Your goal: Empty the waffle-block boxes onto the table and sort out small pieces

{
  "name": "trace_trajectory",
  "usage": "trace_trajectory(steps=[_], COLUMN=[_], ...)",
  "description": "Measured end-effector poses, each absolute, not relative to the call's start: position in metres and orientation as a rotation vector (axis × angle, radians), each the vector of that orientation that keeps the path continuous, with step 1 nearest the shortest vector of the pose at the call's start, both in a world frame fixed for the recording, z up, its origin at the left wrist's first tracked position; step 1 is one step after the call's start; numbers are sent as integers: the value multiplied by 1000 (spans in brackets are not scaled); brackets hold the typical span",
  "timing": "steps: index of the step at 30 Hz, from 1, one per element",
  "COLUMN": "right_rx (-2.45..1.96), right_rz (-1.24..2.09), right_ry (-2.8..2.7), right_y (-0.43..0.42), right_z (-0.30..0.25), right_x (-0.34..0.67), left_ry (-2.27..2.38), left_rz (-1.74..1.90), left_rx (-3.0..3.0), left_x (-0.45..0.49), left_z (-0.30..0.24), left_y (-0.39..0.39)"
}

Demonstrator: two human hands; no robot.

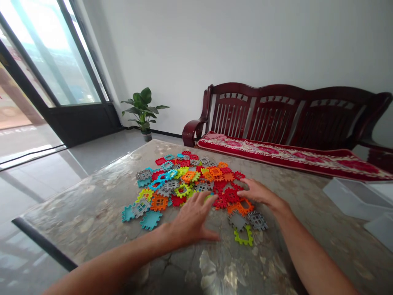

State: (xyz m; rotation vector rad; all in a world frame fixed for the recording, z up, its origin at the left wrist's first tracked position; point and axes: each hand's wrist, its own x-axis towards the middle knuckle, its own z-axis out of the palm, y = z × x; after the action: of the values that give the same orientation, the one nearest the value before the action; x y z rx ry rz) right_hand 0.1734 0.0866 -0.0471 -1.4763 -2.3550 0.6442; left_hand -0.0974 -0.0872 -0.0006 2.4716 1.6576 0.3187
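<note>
A loose heap of square plastic interlocking tiles [159,202] in red, orange, lime, blue and grey lies on the table. My left hand [195,217] hovers at the near edge of the heap, fingers spread and thumb out, with nothing visible in it. On the heap's right side my right hand [256,191] reaches toward the red tiles [231,195], its thumb and fingers apart; whether the fingertips touch a tile is unclear. Below it lie a grey tile [238,221], a dark grey lattice tile [257,220] and a lime frame tile [243,237].
The heap rests on a table with a patterned, glossy cover [98,217]. Clear plastic bins [353,200] stand at the right edge. Behind are a dark red wooden bench [264,116] with a red patterned cushion [276,153] and a potted plant [143,108]. A glass door [61,61] is at left.
</note>
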Motion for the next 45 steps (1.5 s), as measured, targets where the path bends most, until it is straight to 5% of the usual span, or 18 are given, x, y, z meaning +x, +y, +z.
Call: trace_trajectory(steps=[7,18,33,45], right_rx=[-1508,-1395,-1481,-1287], right_rz=[467,949,616,1092], right_ry=[-2477,-2341,-2358,-2014], right_y=[62,67,37,53], right_z=[-45,-44,-41,-22], right_x=[151,141,110,104], left_ry=[1667,1741,1771,1558], left_rz=[200,362,323,223], left_rx=[2517,2545,2649,2854], left_x=[-45,-42,-40,-47], left_z=[-38,-65,-44,-10], left_y=[-74,-72,-40,-14])
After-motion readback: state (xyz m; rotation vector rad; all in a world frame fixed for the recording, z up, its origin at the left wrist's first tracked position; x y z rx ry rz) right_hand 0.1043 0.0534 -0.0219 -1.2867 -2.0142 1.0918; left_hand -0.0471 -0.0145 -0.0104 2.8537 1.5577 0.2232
